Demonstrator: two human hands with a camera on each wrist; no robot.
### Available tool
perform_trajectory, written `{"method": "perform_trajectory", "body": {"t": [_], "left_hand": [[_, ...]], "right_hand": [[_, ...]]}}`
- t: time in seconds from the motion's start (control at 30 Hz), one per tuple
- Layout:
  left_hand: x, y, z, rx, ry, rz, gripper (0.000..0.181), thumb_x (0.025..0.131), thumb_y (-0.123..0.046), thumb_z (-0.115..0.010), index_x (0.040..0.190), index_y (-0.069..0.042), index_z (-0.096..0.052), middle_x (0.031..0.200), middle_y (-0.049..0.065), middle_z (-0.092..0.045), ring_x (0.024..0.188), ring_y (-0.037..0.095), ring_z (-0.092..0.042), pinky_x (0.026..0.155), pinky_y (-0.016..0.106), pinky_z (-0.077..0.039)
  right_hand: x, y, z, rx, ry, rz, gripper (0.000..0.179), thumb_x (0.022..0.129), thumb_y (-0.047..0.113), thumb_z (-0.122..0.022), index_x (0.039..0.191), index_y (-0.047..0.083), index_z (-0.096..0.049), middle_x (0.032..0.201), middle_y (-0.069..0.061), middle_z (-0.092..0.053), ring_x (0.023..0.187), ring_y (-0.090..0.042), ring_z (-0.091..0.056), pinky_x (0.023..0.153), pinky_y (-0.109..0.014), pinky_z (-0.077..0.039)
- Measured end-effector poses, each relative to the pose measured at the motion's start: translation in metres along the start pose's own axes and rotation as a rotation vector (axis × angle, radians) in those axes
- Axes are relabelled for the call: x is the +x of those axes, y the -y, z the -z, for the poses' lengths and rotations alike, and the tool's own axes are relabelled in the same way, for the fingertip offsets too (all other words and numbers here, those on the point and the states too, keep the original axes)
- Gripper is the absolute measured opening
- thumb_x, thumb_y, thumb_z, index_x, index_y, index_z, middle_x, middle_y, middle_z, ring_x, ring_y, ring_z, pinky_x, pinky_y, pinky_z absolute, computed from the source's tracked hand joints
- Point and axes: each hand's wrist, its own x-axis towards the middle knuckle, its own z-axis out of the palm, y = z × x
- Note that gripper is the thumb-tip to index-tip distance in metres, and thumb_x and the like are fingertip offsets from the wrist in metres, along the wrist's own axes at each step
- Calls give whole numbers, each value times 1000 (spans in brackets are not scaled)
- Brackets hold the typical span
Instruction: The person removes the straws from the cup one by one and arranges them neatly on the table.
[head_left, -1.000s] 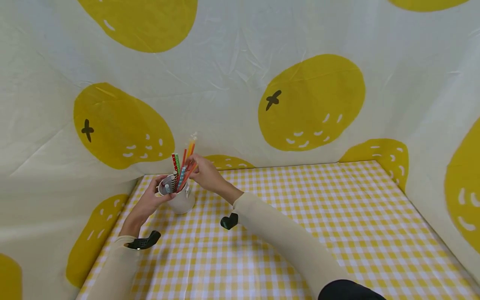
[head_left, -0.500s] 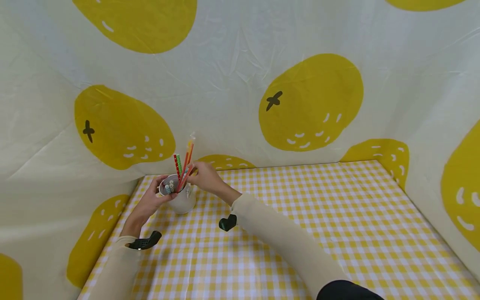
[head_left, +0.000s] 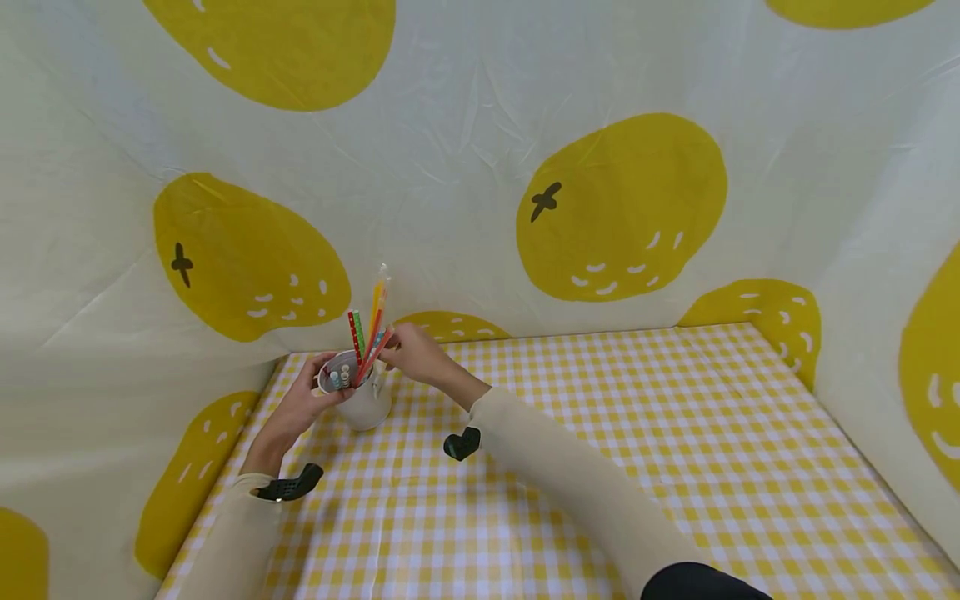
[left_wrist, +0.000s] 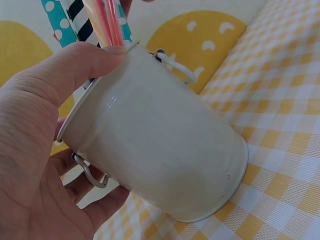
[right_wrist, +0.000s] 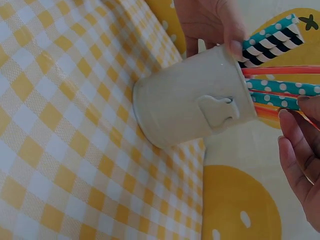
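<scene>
At ten o'clock on the yellow-and-white checked tablecloth (head_left: 750, 433) stands a white, round metal bucket (head_left: 365, 407). The left hand (head_left: 298, 402) grips its rim from eight o'clock. The right hand (head_left: 422, 353), apart from the left, is just off the rim at about three o'clock, pinching a teal, white-dotted straw (right_wrist: 272, 99). A red, white-dotted straw (head_left: 353, 332) leans towards twelve o'clock, orange-yellow straws (head_left: 377, 307) towards one; black-and-white striped straws (right_wrist: 272, 50) poke out near the left thumb.
</scene>
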Motion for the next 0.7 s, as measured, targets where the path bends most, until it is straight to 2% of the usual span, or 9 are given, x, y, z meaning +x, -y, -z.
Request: {"method": "perform_trajectory", "body": {"t": [0.13, 0.27, 0.37, 0.47, 0.6, 0.7], "left_hand": [[1, 0, 1, 12, 0, 0, 86, 94, -31, -75, 160, -17, -22, 152, 15, -31, 128, 33, -40, 94, 40, -41], [1, -1, 2, 10, 6, 5, 87, 94, -32, -75, 161, -18, -20, 153, 16, -30, 130, 34, -39, 95, 44, -40], [0, -1, 1, 5, 5, 14, 87, 94, -32, -75, 160, -18, -20, 155, 16, -29, 132, 35, -38, 97, 45, -39], [0, -1, 1, 7, 5, 13, 88, 94, -30, -75, 161, -17, -20, 156, 17, -28, 132, 36, -38, 96, 43, -40], [0, 0, 1, 10, 1, 11, 88, 95, -27, -75, 161, -16, -18, 157, 18, -26, 132, 36, -38, 94, 39, -41], [0, 1, 1, 4, 0, 15, 88, 95, -26, -74, 161, -16, -18, 158, 17, -26, 133, 36, -37, 93, 37, -41]], "right_hand": [[-1, 2, 9, 70, -28, 27, 22, 102, 13, -62, 121, 3, -69, 110, -10, -74, 82, -25, -73, 67, -24, -55], [-1, 4, 19, 120, -66, 52, 14, 102, 9, -61, 113, 1, -66, 106, -13, -73, 85, -32, -72, 72, -29, -57], [-3, 5, 27, 134, -97, 80, 10, 102, 9, -62, 109, 2, -66, 104, -11, -71, 85, -31, -71, 72, -30, -58], [-4, 4, 34, 136, -142, 113, 12, 101, 12, -64, 109, 4, -66, 103, -8, -70, 80, -25, -70, 70, -27, -58], [-5, 4, 42, 141, -202, 143, 18, 101, 15, -65, 116, 5, -67, 102, -8, -71, 71, -17, -67, 67, -25, -57], [-7, 5, 47, 158, -226, 162, 23, 101, 14, -65, 121, 3, -67, 102, -13, -70, 70, -16, -67, 67, -26, -58]]}}
